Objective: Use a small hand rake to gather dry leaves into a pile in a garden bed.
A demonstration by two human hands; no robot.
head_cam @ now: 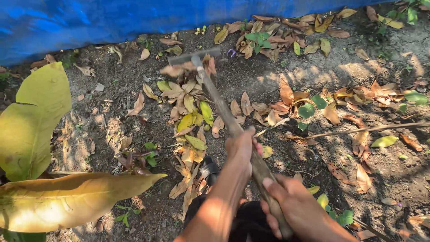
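I hold a rake with a long weathered wooden handle (pixel 224 112) in both hands. My left hand (pixel 242 150) grips the handle higher up, near the middle. My right hand (pixel 291 208) grips it lower, near the end close to my body. The rake's metal head (pixel 190 57) is out in front near a blue tarp, blurred, with dry leaves caught at it. A trail of yellow and brown fallen leaves (pixel 190 121) lies on the dark soil under the handle. My sandalled foot (pixel 208 169) shows beneath my left arm.
A blue tarp (pixel 112 20) runs along the far edge. Large yellow-green leaves (pixel 36 116) of a plant hang close at the left. Dry leaves (pixel 358 96) are scattered at the right, with a thin fallen stick (pixel 367 129) and small green weeds (pixel 260 39).
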